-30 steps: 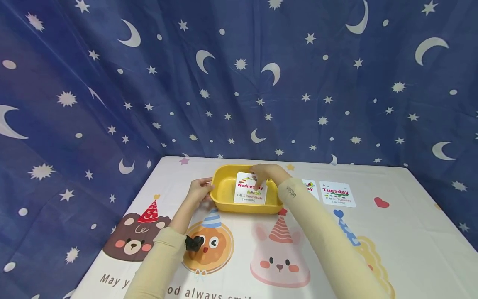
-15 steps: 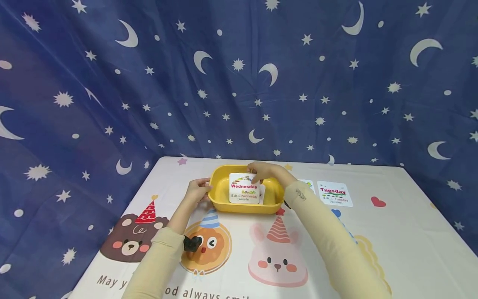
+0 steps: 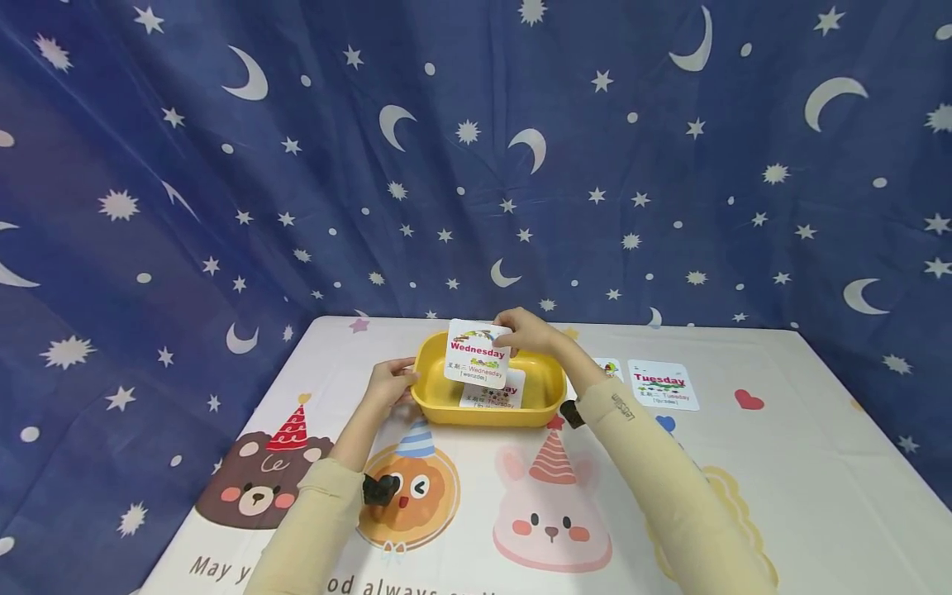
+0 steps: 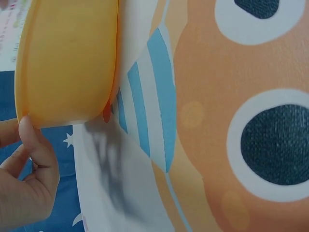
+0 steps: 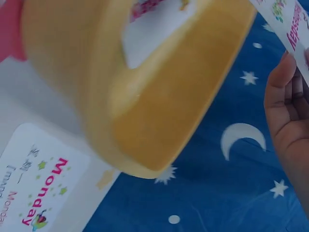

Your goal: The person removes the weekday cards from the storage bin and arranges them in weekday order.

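My right hand [image 3: 530, 330] pinches the Wednesday card [image 3: 478, 355] by its right edge and holds it tilted above the yellow basin [image 3: 491, 416]. In the right wrist view, thumb and fingers of the right hand [image 5: 289, 101] grip that Wednesday card [image 5: 285, 24] at the frame's edge. Below it, a Thursday card [image 3: 513, 387] lies in the basin, partly covered from view. My left hand [image 3: 390, 383] holds the basin's left rim; the left wrist view shows the left hand [image 4: 31, 174] with its thumb on the yellow wall [image 4: 72, 63].
To the right of the basin lie a Tuesday card [image 3: 662, 384] and a Monday card [image 5: 43, 179], the latter mostly behind the right arm in the head view. A white tablecloth [image 3: 803, 479] with cartoon prints covers the table. Behind hangs a dark blue starry curtain [image 3: 565, 149].
My right hand has raised the Wednesday card up from the basin and slightly left, uncovering the Thursday card beneath. The left hand has stayed on the rim.
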Demonstrator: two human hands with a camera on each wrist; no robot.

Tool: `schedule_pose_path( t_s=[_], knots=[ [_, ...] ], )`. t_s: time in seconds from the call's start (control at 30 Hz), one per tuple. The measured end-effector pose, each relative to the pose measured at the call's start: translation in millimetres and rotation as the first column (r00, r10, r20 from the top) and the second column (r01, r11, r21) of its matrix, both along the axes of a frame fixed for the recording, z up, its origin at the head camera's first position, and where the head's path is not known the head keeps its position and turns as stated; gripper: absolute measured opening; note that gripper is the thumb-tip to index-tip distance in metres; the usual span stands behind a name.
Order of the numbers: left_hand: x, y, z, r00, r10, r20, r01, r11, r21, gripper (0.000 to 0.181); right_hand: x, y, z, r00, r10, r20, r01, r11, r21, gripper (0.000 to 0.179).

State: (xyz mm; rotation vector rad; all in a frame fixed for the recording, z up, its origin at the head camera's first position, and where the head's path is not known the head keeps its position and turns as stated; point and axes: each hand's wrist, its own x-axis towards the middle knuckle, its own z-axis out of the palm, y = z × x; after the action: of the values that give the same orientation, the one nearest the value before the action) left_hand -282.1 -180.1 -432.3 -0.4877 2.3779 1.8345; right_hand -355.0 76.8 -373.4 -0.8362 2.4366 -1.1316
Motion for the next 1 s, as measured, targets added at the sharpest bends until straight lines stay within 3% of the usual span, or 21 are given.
schedule_pose_path(
  t_s=[0.2, 0.43, 0.6, 0.8, 1.0],
  knots=[
    [0.2, -0.1, 0.5, 1.0, -0.002, -0.01, 0.002, 1.0, -0.001, 0.042, 13.8, 2.3, 17.7, 0.997, -0.076, -0.008, 0.075, 0.989, -0.125, 0.015],
    [2.0, 0.9, -0.1, 1.0, 0.001, -0.014, -0.001, 1.0, 0.004, 0.041, 25.6, 9.6, 22.6, 0.983, -0.178, 0.033, 0.181, 0.96, -0.212, 0.017],
    [3.4, 2.1, 0.4, 1.0, -0.002, -0.023, 0.002, 1.0, 0.014, 0.041, 37.2, 19.0, 24.0, 0.955, -0.28, 0.097, 0.297, 0.912, -0.283, 0.017],
    [2.8, 2.3, -1.6, 1.0, -0.01, -0.029, 0.01, 1.0, 0.002, 0.041, 49.4, 32.6, 23.8, 0.906, -0.372, 0.202, 0.42, 0.843, -0.336, 0.026],
    [1.2, -0.6, -2.6, 1.0, -0.003, -0.013, 0.002, 1.0, -0.008, 0.041, 61.0, 44.7, 23.4, 0.883, -0.372, 0.285, 0.453, 0.835, -0.314, 0.033]
  ],
)
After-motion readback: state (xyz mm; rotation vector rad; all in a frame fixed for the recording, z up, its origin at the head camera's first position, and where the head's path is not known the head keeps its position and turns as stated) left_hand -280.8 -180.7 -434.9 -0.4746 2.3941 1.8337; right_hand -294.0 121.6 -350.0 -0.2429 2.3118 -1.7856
